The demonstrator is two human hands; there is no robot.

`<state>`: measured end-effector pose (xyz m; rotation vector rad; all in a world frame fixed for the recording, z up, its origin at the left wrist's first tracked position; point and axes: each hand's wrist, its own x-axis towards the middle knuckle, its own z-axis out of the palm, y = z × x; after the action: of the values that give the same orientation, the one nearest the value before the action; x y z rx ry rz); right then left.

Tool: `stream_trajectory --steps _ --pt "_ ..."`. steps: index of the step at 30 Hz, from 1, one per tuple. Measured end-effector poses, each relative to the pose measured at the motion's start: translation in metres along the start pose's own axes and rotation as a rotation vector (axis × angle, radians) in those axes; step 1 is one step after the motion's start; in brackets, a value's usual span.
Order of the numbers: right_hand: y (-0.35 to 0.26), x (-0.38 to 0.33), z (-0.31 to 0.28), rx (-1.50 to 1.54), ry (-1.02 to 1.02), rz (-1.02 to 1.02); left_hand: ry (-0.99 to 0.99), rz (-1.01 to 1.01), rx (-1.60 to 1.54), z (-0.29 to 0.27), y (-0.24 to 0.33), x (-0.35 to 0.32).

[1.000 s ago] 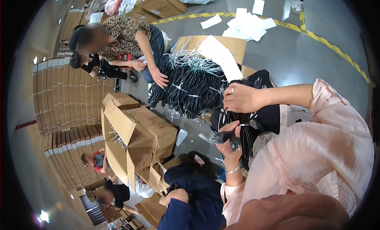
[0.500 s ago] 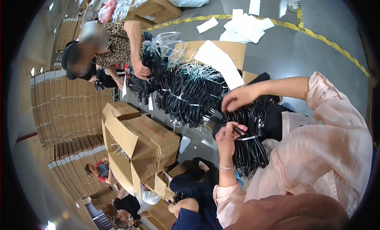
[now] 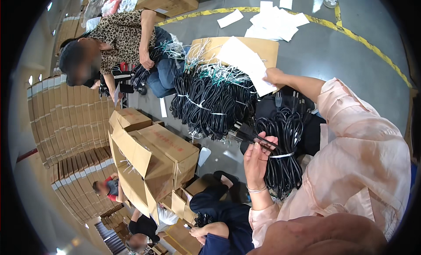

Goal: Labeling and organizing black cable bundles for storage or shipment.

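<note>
A bundle of coiled black power cords (image 3: pixel 280 178), bound by a white tie, rests against my lap. My left hand (image 3: pixel 258 160) is closed around several cords beside it, and their black plugs (image 3: pixel 241 133) with metal prongs stick out past my fingers. Other plugs (image 3: pixel 295 97) show at the bundle's far end. My right hand (image 3: pixel 274 77) pinches the edge of a long white paper sheet (image 3: pixel 245 62), which lies over cardboard next to a big pile of tied black cords (image 3: pixel 212 103) with white and green wire ends. My right fingertips are partly hidden.
A co-worker in a leopard-print shirt (image 3: pixel 120 37) handles cords across from me. Open cardboard boxes (image 3: pixel 164 145) stand at the left, near a person in dark blue (image 3: pixel 223 228). White papers (image 3: pixel 276 23) lie on the floor by a yellow line (image 3: pixel 359 42).
My right hand has left the plugs and moved up to the sheet's edge. My left hand still holds its cords. The co-worker across has shifted and lowered the cords.
</note>
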<state>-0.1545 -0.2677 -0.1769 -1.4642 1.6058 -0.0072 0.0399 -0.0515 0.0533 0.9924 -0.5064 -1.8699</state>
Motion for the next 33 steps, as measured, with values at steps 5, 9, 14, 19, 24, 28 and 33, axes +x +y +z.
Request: stream_trajectory --steps 5,9,14,19,24,28,33 --pt "0.03 0.018 0.016 0.099 0.393 -0.077 0.073 0.02 0.102 0.006 -0.003 -0.001" --pt "0.022 0.01 -0.005 0.204 0.195 -0.109 0.17 0.075 0.117 0.012 0.001 -0.006" --pt "0.023 -0.032 -0.045 0.662 0.341 -0.469 0.5 0.549 0.725 0.032 0.011 -0.004" --pt "-0.056 -0.181 -0.098 0.839 0.067 -0.724 0.227 0.747 0.92 0.082 0.028 0.007" --pt "-0.073 -0.269 -0.103 0.937 -0.276 -0.883 0.169 0.827 1.123 0.112 0.016 0.022" --pt "-0.065 -0.289 -0.105 0.829 -0.2 -0.85 0.224 0.847 1.089 0.111 0.001 0.011" --pt "-0.057 -0.289 -0.094 0.942 -0.282 -0.808 0.272 0.742 0.964 0.109 -0.015 0.002"
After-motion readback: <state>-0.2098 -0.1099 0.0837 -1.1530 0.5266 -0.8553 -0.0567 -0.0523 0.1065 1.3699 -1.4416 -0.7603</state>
